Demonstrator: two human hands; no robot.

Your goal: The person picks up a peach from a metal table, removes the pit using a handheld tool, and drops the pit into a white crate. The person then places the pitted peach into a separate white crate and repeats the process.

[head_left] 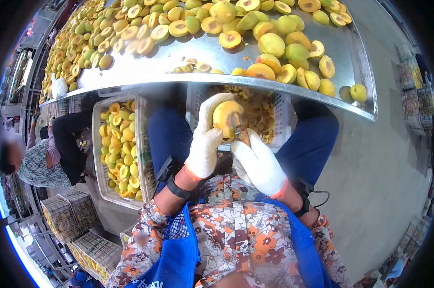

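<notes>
My left hand [205,137], in a white glove, is wrapped round a yellow halved fruit [225,117] with its cut side toward my right hand. My right hand [260,163], also gloved, grips the wooden handle of a small tool [243,137]. The tool's metal end touches the cut face of the fruit. Both hands are above a crate [285,120] on the floor between my knees, which holds brown and yellow scraps. The metal table [169,53] beyond them bears many halved fruits.
Left of my legs stands a white crate [142,144] of yellow halves. Farther left sits a co-worker [41,158]. Stacked crates [70,213] are at the lower left, others [416,103] at the right. The table's raised metal edge [293,92] runs just past my hands.
</notes>
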